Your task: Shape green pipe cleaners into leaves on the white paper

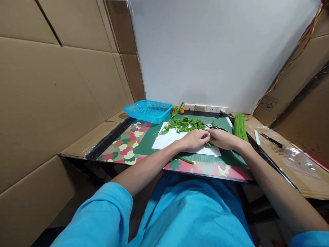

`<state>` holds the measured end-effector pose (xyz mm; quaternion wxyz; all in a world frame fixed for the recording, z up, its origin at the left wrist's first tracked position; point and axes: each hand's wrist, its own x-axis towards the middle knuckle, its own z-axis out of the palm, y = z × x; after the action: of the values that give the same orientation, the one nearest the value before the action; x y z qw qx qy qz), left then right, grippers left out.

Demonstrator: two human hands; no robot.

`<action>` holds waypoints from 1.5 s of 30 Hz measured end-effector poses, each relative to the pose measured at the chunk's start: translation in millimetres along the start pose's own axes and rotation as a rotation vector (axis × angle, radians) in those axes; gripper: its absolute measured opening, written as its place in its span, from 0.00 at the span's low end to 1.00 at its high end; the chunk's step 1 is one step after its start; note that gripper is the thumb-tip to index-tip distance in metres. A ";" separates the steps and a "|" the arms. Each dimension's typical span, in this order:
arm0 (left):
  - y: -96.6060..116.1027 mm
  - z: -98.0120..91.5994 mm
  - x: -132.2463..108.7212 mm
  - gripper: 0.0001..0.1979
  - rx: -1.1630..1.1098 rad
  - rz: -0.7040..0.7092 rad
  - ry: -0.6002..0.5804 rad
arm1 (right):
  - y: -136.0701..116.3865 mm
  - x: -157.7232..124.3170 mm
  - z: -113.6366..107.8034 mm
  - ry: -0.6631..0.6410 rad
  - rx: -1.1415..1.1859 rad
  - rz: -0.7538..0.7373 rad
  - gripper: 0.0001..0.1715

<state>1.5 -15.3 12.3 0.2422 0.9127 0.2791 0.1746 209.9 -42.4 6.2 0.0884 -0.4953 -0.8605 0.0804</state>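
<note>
Apparently well along, with many curled, fuzzy green strips point(184, 125) heaped on the white paper sheet point(167, 141), while the thick bundle of straight, fuzzy green stems point(240, 127) right of the sheet looks unshaped. Left hand point(195, 139) and right hand point(223, 138) meet over green fuzzy material point(209, 145) at the sheet's near right; whether either grip is closed on it, I cannot tell. Behind-left of the sheet, a blue plastic basket point(154, 120) shows its mesh floor

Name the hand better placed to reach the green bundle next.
Likely the right hand: it is nearer the green bundle, while the left hand would have to reach past the right one.
</note>
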 end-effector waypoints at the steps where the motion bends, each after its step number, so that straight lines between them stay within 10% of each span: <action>1: 0.4 -0.4 -0.1 0.14 0.002 0.001 -0.003 | 0.6 0.1 0.4 0.001 0.001 -0.001 0.11; 45: -0.5 0.1 -1.2 0.17 0.094 0.062 -0.015 | -5.2 -1.6 -4.8 -0.017 -0.009 0.000 0.11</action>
<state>0.4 -15.7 11.8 0.1957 0.9325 0.2567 0.1619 207.5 -46.0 12.0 0.0787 -0.4949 -0.8616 0.0810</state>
